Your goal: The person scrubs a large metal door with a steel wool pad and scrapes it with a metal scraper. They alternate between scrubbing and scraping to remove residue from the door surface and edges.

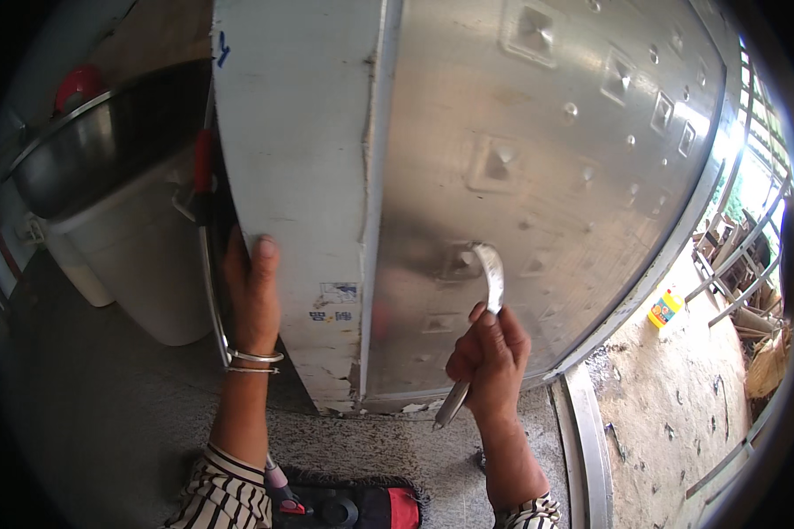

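Note:
In front of me stands a metal door with an embossed silver panel (437,165) and a white painted border strip (298,152). My left hand (255,291) grips the strip's left edge, its thumb on the white face and its fingers out of sight behind. A silver bangle circles that wrist. My right hand (493,357) is closed around the handle of a small hooked metal blade (493,278). The blade curves up and left, its tip close to a raised square on the panel; whether it touches I cannot tell. The handle end sticks out below my fist.
Left of the door, a steel basin (92,159) rests on a pale plastic bin (132,264). A mop pole (210,297) passes behind my left wrist to a black-and-red mop head (370,506). Outside at right are a yellow bottle (665,309), metal bars and stacked wood (734,254).

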